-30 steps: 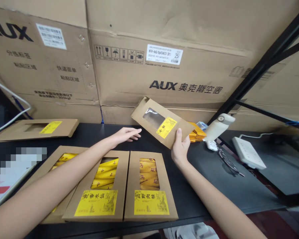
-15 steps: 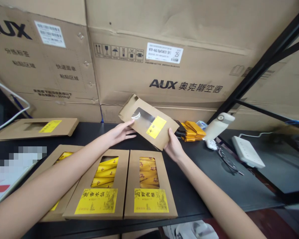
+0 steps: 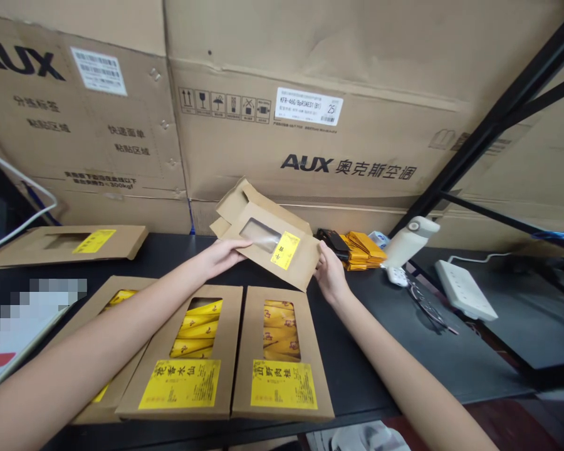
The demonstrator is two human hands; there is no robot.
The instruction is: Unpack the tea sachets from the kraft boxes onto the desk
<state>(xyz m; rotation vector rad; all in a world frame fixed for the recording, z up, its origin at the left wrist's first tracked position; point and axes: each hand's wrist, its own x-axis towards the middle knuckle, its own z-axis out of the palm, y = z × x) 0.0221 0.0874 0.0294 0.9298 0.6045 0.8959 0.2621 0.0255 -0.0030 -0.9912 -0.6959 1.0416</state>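
Both hands hold an empty flat kraft box with a clear window and a small yellow label, tilted above the black table. My left hand grips its left edge near the open end flaps. My right hand grips its right lower corner. Below the held box lie three filled window boxes side by side, the right one and the middle one showing yellow packets and yellow labels.
Another empty kraft box lies at the far left. A stack of yellow packets, a black object, a white handheld device and a white power strip sit to the right. Large cardboard cartons stand behind. A black shelf frame rises at right.
My right hand carried the empty box leftward and lower. My left hand rose from the table and took hold of its left edge. The box's end flaps now stand open.
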